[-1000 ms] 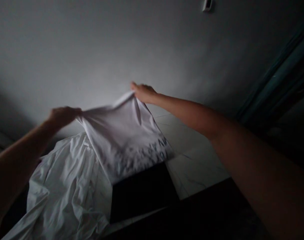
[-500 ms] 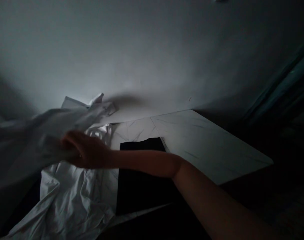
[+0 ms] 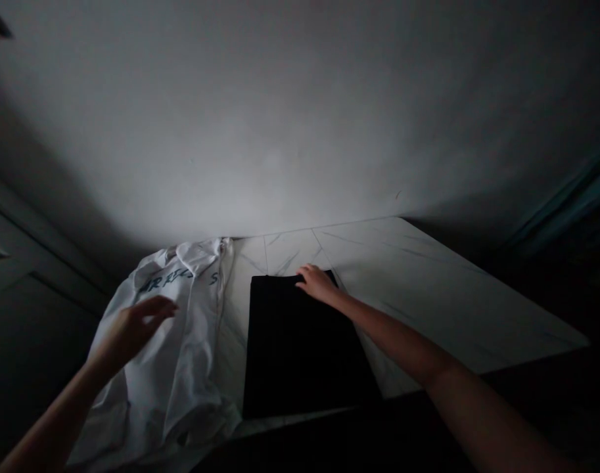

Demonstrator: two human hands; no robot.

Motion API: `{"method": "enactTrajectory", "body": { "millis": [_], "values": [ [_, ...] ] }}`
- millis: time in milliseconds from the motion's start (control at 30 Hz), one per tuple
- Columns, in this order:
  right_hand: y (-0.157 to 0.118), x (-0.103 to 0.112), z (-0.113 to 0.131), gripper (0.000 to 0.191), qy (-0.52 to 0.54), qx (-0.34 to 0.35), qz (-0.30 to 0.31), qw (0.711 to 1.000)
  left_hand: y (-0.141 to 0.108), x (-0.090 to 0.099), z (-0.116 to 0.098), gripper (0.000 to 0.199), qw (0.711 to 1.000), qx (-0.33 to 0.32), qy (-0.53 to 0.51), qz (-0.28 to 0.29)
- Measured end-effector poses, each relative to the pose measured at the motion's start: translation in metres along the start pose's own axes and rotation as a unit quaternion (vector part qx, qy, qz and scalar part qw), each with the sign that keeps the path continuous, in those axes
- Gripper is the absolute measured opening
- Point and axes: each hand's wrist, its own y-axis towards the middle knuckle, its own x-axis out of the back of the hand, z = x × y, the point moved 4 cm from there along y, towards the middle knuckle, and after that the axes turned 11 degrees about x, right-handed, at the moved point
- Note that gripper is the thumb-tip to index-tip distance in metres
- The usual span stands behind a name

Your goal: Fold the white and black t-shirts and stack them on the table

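Left grip: released, fingers spread and lightly curled, raised over a rumpled white cotton shirt. Nothing held. Contact with the shirt uncertain from this view; palm and fingers apparently just above the cloth.

Right grip: unclenched, fingers laid almost flat on the upper edge of a flat folded black cloth, no pinch or grasp visible. Folds and weave of the black cloth lost in shadow.

Shirt position: left part of a white marble-patterned desk with thin grey veins, bunched and creased, hanging past the desk's left side at the near end. Dark teal printed lettering across the upper part of the shirt, partly folded away and not fully legible.

Black cloth position: on the desk, right of the shirt, squared as a long rectangle, its lower end close to the near desk edge. Narrow strip of bare desk between shirt and black cloth.

Bare left forearm entering from the lower left corner; bare right forearm from the lower right. Behind the desk: pale grey wall. Far right: dim teal strip, too dark to identify.
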Motion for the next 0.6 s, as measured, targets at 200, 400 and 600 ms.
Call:
{"method": "enactTrajectory", "body": {
  "millis": [200,400,600],
  "values": [
    [-0.025,0.009,-0.083,0.015,-0.025,-0.041,-0.016,0.999,0.085,-0.132,-0.141,0.032,0.976,-0.171,0.025,0.130],
    [-0.028,0.033,-0.064,0.013,0.139,0.030,-0.038,0.989,0.106,-0.178,-0.193,0.075,0.944,-0.214,-0.052,0.245],
    [0.007,0.083,0.003,0.028,0.200,0.055,0.343,0.916,0.104,-0.131,-0.163,0.032,0.904,-0.220,0.073,0.360]
  ]
}}
